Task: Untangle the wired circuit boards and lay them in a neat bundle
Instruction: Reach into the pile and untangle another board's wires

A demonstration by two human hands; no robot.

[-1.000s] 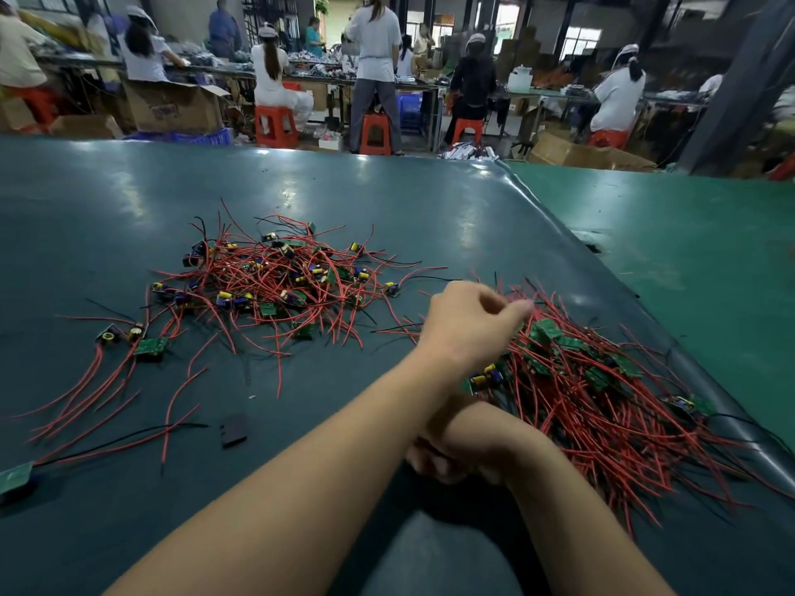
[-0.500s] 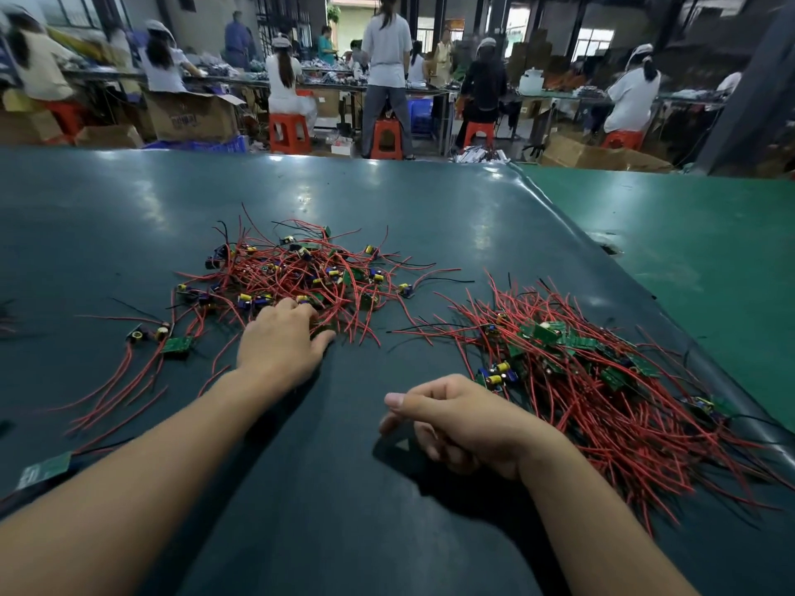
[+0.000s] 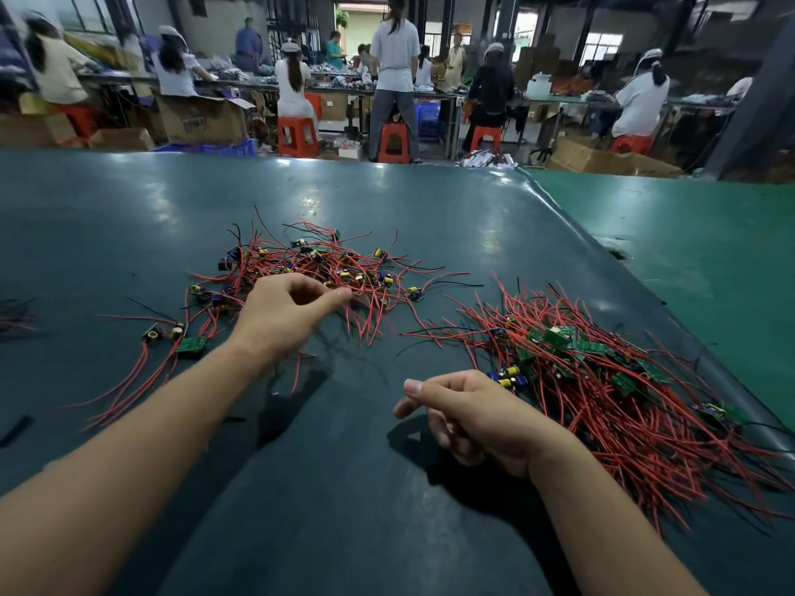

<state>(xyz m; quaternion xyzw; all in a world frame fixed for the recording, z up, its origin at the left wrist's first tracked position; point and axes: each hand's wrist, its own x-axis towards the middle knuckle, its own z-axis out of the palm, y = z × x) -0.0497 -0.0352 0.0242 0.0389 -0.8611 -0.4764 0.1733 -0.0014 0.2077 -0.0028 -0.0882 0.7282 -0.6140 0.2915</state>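
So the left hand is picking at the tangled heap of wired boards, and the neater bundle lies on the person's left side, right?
Not quite. The head view shows the left hand at the tangled heap, as you say, but the neater bundle lies on the person's right side, just beyond the right hand.

I'm in a factory assembly hall: capped workers (image 3: 292, 79) on red stools (image 3: 297, 136) at long benches, cardboard boxes (image 3: 202, 118) around, probably electronics.

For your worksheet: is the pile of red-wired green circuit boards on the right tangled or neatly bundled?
Neatly bundled: the right-hand pile of red-wired green circuit boards has wires lying mostly parallel.
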